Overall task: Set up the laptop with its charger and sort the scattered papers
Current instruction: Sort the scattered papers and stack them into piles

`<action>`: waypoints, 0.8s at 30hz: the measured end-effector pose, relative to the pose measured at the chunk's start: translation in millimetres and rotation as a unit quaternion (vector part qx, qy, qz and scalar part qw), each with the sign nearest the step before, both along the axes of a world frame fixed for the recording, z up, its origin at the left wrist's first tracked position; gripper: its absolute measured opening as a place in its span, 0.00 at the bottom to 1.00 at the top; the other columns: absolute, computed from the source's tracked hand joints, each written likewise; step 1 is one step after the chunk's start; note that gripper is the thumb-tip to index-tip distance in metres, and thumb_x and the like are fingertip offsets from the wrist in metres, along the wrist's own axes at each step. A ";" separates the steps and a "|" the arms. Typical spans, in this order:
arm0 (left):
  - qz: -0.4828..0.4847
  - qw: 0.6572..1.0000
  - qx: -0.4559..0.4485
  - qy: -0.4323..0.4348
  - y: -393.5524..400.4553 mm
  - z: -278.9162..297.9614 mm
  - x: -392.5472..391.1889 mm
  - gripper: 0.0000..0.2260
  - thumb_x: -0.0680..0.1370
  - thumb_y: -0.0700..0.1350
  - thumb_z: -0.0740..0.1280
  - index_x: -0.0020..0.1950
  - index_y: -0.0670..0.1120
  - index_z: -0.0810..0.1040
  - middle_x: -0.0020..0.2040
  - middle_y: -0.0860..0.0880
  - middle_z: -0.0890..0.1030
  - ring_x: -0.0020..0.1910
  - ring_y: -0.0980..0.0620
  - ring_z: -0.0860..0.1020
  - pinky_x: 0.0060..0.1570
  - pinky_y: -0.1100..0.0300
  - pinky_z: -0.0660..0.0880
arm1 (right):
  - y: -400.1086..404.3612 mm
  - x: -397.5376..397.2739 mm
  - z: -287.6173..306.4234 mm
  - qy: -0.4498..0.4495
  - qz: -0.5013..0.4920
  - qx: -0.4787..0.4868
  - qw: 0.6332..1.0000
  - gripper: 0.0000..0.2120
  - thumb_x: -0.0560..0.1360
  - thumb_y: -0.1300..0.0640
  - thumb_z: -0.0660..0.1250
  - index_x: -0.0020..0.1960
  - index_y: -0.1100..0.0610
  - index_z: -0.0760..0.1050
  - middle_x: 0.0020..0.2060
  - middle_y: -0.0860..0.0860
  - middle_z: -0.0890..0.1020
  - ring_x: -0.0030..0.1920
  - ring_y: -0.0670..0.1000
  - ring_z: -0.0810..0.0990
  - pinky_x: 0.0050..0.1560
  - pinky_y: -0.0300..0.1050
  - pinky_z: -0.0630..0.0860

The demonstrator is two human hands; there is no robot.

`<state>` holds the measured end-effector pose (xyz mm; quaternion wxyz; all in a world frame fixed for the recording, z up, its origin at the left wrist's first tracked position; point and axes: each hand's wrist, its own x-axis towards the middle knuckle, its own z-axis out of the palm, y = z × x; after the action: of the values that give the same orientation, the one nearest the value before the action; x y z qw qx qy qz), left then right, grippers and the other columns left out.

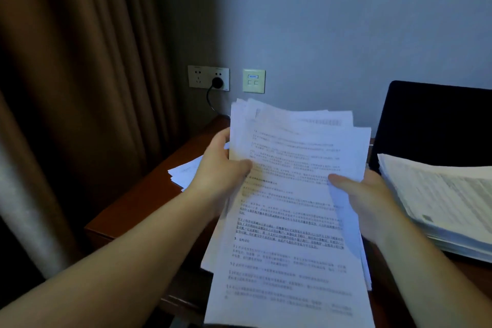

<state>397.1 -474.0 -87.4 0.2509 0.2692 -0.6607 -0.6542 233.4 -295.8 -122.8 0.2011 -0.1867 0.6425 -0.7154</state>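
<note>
- So the desk (138,210) is carrying everything here, and it's running under and past both grips, off toward the wall.
- Right of the right grip, the laptop (436,125) is standing with its lid up and the screen dark, probably parked there so the middle is free for paper work.
- Just right of that grip, the tall pile (436,202) is sitting in front of the laptop, looking like the "done" heap to me.
- Between the two grips, the loose sheaf (290,194) is being held up off the desk, long axis running away from the person, top edge pointing at the wall and fanning out unevenly. I'm guessing it's being squared up.
- Left hand (221,170) is pinching the sheaf's left edge, thumb on top, fingers hidden behind.
- Right hand (364,202) is clamping the right edge the same way, thumb across the printed face.
- Beyond the left grip, a few stray sheets (186,170) are lying flat on the desk, not collected yet.
- Farther beyond that grip, a black plug (217,82) is sitting in the wall socket (208,77), cable dropping down behind the sheaf.
</note>
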 end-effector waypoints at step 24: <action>0.090 0.959 -0.186 0.193 26.6 5.7 -1.4 0.21 0.78 0.35 0.72 0.61 0.60 0.74 0.58 0.62 0.82 0.60 0.60 0.81 0.64 0.47 0.79 | 28.2 17.5 68.0 0.130 0.002 -0.135 0.982 0.18 0.77 0.71 0.66 0.61 0.54 0.79 0.53 0.48 0.87 0.54 0.51 0.86 0.48 0.43 0.84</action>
<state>395.7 -447.4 -81.7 0.4770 0.1454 -0.6827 -0.5341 250.9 -267.7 -54.9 0.0900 -0.3050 0.5601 -0.7649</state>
